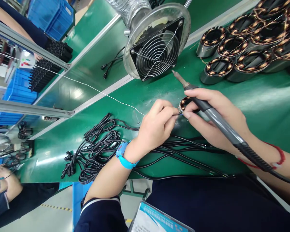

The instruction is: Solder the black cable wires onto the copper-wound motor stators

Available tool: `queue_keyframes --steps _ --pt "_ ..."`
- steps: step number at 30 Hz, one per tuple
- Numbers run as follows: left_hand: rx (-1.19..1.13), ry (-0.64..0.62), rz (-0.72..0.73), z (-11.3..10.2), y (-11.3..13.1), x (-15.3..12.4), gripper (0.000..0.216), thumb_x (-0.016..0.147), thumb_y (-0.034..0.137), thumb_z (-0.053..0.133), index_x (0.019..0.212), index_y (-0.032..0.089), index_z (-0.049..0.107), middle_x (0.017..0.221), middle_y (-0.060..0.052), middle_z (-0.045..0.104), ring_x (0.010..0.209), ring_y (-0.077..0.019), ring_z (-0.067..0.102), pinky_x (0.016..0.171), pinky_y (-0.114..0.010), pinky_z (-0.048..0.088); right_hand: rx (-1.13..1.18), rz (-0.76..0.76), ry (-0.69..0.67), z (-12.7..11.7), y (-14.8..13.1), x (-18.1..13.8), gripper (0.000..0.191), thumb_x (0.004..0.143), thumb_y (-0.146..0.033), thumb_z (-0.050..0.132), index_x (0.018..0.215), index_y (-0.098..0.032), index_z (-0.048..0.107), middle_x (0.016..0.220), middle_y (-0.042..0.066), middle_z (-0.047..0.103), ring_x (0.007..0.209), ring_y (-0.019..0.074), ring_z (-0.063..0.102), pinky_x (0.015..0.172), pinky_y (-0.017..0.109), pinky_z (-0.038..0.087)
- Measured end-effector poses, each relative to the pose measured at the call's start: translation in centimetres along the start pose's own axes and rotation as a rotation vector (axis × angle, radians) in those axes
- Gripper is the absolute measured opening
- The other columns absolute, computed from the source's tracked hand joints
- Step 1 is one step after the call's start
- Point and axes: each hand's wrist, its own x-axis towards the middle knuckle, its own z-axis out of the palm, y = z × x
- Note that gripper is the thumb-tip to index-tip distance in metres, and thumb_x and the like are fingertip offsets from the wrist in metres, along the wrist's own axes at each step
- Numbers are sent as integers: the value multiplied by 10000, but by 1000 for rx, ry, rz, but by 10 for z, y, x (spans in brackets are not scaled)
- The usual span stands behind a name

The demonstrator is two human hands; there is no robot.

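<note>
My right hand (217, 119) grips a soldering iron (215, 119), its tip pointing up and left toward the fan. The thumb and fingertips of that hand also reach a thin wire end beside a small stator with copper windings (183, 103), mostly hidden behind the fingers. Just left of it, my left hand (157, 124) is closed in a pinch. A thin silvery solder wire (103, 93) runs from the upper left into this hand. Black power cords (101, 145) lie coiled on the green bench, their stripped ends passing under my hands.
A round fume extractor with a fan grille (157, 58) stands at the back. Several wound stators (217, 67) crowd the back right. Metal frame bars (96, 51) divide the benches. Co-workers' arms (8, 182) and blue crates (50, 17) are at the left.
</note>
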Motion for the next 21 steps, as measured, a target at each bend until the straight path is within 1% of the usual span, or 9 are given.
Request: queue_keyframes --steps 2,4,6,9,11,12,14,17,21 --pt "-38 4 -24 -1 0 1 128 908 59 591 848 155 651 868 -30 623 826 -117 590 729 -238 498 -37 -7 -37 -3 2 1 410 950 -206 572 1351 -286 552 1020 3 728 972 213 702 852 363 577" --pt "-91 -7 -97 -1 0 1 152 865 24 596 808 155 649 842 -21 619 790 -109 577 702 -229 487 -76 -67 -78 -8 6 2 391 952 -188 537 1334 -270 548 1016 7 741 972 224 701 868 384 564" --pt "-148 -31 -204 0 -2 2 170 827 1 600 776 156 651 824 -11 618 759 -102 563 683 -224 476 -96 -136 -140 -11 10 3 426 931 -139 494 1339 -259 522 1022 10 745 963 230 697 864 395 553" --pt "-224 -69 -385 2 -6 4 182 791 -7 616 736 162 656 787 8 614 711 -92 533 661 -221 458 -107 -191 -212 -15 16 3 569 845 -60 442 1368 -284 470 1131 13 722 985 235 679 865 407 535" --pt "-270 -84 -486 3 -8 5 181 778 -5 630 718 163 662 764 19 612 669 -83 500 636 -219 437 -103 -210 -236 -17 19 2 608 825 -59 446 1385 -296 450 1146 15 708 1027 249 659 906 424 513" --pt "-293 -85 -521 4 -9 5 179 773 -4 636 714 162 667 759 22 611 651 -79 485 623 -218 426 -102 -216 -244 -18 21 1 595 837 -75 461 1390 -294 447 1131 18 707 1036 255 650 924 432 501" --pt "-336 -80 -560 5 -9 5 176 767 -5 641 715 159 677 758 24 608 630 -72 466 603 -216 409 -100 -237 -246 -18 23 1 527 882 -133 502 1388 -276 458 1074 27 706 1012 263 642 921 437 490" --pt "-379 -76 -576 5 -8 5 171 765 -1 643 714 158 681 763 24 606 618 -67 457 588 -215 396 -118 -259 -234 -14 27 4 424 940 -204 528 1358 -263 493 980 25 699 916 247 643 863 419 499" --pt "-412 -61 -565 5 -6 5 158 773 17 646 711 160 671 771 18 605 632 -71 466 583 -213 395 -164 -131 -175 -5 31 11 382 980 -255 517 1362 -276 518 981 26 708 902 244 643 867 423 510"
